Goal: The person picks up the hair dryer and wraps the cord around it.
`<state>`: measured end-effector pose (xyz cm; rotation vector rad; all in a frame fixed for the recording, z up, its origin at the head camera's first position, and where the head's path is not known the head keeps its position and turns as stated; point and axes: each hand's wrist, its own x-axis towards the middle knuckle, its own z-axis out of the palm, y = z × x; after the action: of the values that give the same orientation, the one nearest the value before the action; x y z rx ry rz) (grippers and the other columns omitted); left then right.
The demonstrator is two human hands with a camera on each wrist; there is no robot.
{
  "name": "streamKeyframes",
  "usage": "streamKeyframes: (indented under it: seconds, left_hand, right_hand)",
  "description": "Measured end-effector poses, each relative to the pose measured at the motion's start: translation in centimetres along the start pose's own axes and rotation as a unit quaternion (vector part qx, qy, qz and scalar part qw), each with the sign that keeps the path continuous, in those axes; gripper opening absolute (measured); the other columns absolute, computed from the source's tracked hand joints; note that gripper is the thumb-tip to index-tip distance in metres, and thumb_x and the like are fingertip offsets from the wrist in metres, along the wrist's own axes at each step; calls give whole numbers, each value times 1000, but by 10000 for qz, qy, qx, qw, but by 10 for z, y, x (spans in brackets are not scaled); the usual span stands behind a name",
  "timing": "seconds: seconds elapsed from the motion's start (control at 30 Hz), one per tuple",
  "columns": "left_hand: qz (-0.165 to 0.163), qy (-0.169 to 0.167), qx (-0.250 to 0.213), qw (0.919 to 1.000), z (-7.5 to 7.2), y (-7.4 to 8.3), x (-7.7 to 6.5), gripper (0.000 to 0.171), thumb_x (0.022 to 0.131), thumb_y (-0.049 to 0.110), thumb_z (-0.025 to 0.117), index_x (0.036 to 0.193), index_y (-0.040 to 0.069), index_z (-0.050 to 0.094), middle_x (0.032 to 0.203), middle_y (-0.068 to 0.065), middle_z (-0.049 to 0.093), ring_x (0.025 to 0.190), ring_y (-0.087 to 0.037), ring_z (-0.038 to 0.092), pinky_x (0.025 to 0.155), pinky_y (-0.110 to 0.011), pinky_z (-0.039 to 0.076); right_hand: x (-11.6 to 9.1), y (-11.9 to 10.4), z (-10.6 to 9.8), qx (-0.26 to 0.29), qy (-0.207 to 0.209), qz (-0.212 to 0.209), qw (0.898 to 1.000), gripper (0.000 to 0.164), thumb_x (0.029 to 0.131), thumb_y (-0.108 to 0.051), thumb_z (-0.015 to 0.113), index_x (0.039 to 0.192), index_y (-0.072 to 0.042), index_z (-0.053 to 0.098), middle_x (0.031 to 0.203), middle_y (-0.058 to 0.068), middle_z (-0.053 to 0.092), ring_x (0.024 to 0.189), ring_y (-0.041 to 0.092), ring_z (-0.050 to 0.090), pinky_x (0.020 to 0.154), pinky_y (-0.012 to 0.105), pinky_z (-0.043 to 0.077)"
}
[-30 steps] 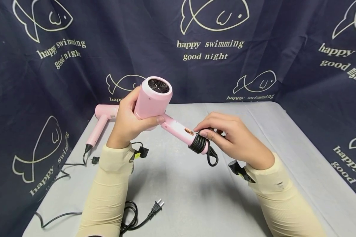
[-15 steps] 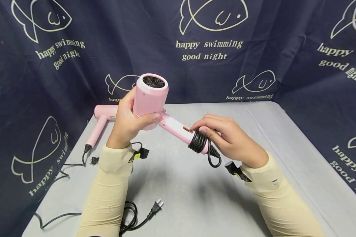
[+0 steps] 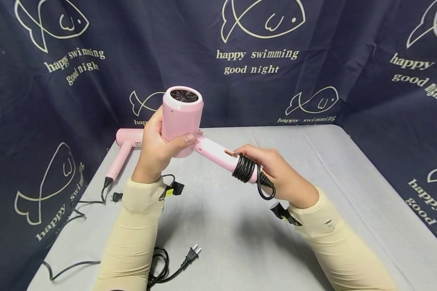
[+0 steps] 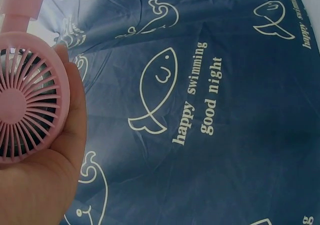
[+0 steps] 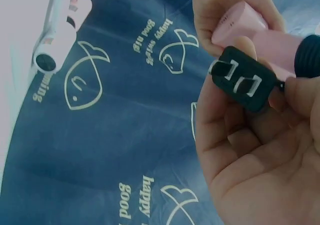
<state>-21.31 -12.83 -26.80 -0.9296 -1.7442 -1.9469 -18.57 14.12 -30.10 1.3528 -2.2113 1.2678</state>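
A pink hair dryer is held above the table, its dark mesh end facing up. My left hand grips its barrel, the thumb across the front near the handle. In the left wrist view, the dryer's slatted round grille shows in the palm. A black cord is wound round the lower handle, with a loop hanging at its end. Behind the handle's end is my right hand, fingers partly hidden. In the right wrist view, that hand pinches the cord's two-pronged plug between thumb and fingers.
A second pink hair dryer lies on the grey table at the back left, its black cord trailing toward the front. One plug lies near the front, beside my left sleeve. Dark blue fish-printed cloth stands around the table.
My right hand has shifted left and tucked behind the handle, hiding more of its fingers. The dryer has moved slightly up and left, its barrel turned more upright.
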Motion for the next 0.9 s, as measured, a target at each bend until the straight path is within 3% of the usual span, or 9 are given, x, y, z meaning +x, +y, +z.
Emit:
streamKeyframes:
  seconds: [0.07,0.1,0.2,0.3,0.43,0.57,0.63,0.77,0.9]
  left_hand:
    - [47,18,26,10000,-1,-4,1,54,69,1,75,120,6,58,99,-18,63,82,-36,66,75,-40,52]
    - [70,28,22,10000,-2,-5,1,54,69,1,75,120,6,58,99,-18,63,83,-37,66,75,-40,52]
    - [139,42,31,9999,-2,-8,2,54,69,2,75,120,6,58,100,-18,63,85,-36,64,75,-39,52]
    - [160,87,30,9998,1,-7,2,53,70,2,75,120,6,59,99,-17,63,85,-35,63,75,-39,52]
    - [95,162,2,9998,7,4,1,50,71,3,74,119,4,58,98,-16,62,85,-33,62,76,-38,52]
    - [149,390,-52,9991,9,1,1,47,73,8,74,117,3,58,96,-15,62,85,-31,62,77,-36,51]
    - [201,571,-58,9981,10,0,1,47,74,11,74,117,4,58,96,-14,62,85,-29,61,77,-35,50]
    - [199,858,-32,9961,15,10,1,46,74,10,74,116,4,57,95,-12,60,84,-27,60,76,-33,50]
    - [228,941,203,9951,21,16,1,43,75,8,74,114,4,58,93,-12,60,81,-27,62,75,-33,51]
  right_hand:
    - [-1,1,2,97,1,-45,9999,35,95,-41,53,114,-12,60,90,-6,66,73,10,58,63,24,48]
    - [-1,1,3,155,-10,-32,9999,35,96,-40,50,114,-12,59,88,-7,66,72,10,58,62,24,48]
    - [-2,-1,4,376,-73,62,9992,29,95,-23,41,118,-14,57,92,-6,68,71,11,59,61,25,49]
    - [-1,-3,5,401,-106,178,9990,29,98,-20,39,122,-15,55,95,-7,69,70,11,60,62,26,51]
    - [0,-6,7,168,-77,127,9997,43,95,-42,44,126,-14,53,96,-6,70,80,11,62,72,26,52]
    - [7,-25,7,426,-184,463,9979,33,98,-12,49,130,-5,49,96,5,69,93,17,62,87,27,49]
    - [11,-32,8,540,-153,447,9974,43,93,2,52,135,-1,43,95,10,67,92,20,64,86,27,50]
    - [11,-24,14,24,45,179,9998,42,88,6,59,127,0,47,89,2,66,76,12,63,69,22,51]
    - [4,-11,17,-883,19,438,9951,36,90,-12,62,123,-13,49,84,-9,59,72,2,55,65,18,46]
